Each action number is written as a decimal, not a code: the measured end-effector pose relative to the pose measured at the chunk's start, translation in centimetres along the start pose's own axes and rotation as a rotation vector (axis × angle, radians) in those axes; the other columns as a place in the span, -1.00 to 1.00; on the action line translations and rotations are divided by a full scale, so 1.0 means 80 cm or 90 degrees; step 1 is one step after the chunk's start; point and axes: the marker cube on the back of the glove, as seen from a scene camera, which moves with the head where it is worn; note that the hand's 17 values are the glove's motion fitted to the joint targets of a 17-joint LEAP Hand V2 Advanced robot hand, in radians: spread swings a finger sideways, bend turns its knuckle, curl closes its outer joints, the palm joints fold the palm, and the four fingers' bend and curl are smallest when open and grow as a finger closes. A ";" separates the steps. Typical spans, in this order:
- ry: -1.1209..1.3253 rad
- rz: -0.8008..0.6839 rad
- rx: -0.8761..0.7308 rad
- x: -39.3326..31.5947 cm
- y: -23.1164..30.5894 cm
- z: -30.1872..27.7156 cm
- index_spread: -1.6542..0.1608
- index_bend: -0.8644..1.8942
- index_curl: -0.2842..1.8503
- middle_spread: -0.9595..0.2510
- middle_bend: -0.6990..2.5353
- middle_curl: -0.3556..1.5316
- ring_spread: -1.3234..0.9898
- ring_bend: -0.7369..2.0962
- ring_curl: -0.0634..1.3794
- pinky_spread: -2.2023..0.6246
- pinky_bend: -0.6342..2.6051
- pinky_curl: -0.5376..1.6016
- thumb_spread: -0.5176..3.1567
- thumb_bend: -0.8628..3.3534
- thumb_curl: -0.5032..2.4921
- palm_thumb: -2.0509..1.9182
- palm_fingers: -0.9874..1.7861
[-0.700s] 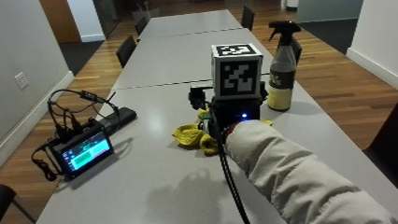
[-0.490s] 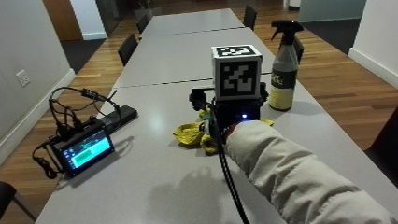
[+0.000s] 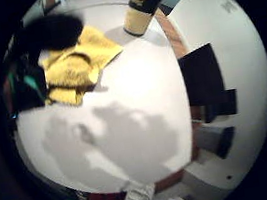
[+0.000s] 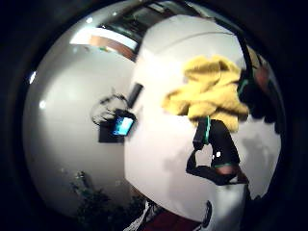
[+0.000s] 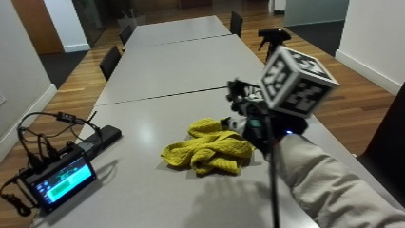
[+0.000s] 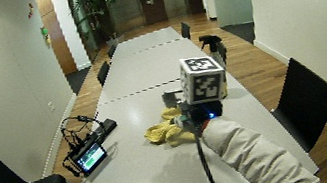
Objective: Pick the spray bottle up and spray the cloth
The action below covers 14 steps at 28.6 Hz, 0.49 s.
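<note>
Near the table's [image 5: 158, 85] right edge, the right hand [image 5: 256, 126] hovers beside the cloth [image 5: 208, 152], finger state indiscernible; a hasty reach risks toppling the spray bottle [image 5: 274, 40].

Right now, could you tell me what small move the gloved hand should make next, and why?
Probably reach on past the yellow cloth toward the spray bottle. The right hand hovers beside the cloth and holds nothing, while the bottle stands upright, untouched, farther along the table.
</note>
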 end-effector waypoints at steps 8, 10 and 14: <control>-0.454 0.134 0.259 0.174 -0.001 -0.019 0.58 -0.18 -0.37 0.50 -0.23 -0.24 0.07 -0.15 -0.43 0.49 -0.37 -0.20 -0.28 -0.46 -0.39 0.48 0.18; -0.462 0.150 0.276 0.197 -0.007 -0.021 0.58 -0.15 -0.36 0.50 -0.22 -0.22 0.07 -0.18 -0.44 0.53 -0.47 -0.24 -0.27 -0.47 -0.39 0.48 0.09; -0.463 0.157 0.278 0.219 -0.019 -0.036 0.55 -0.16 -0.35 0.52 -0.23 -0.22 0.07 -0.21 -0.45 0.57 -0.54 -0.28 -0.27 -0.50 -0.38 0.47 -0.04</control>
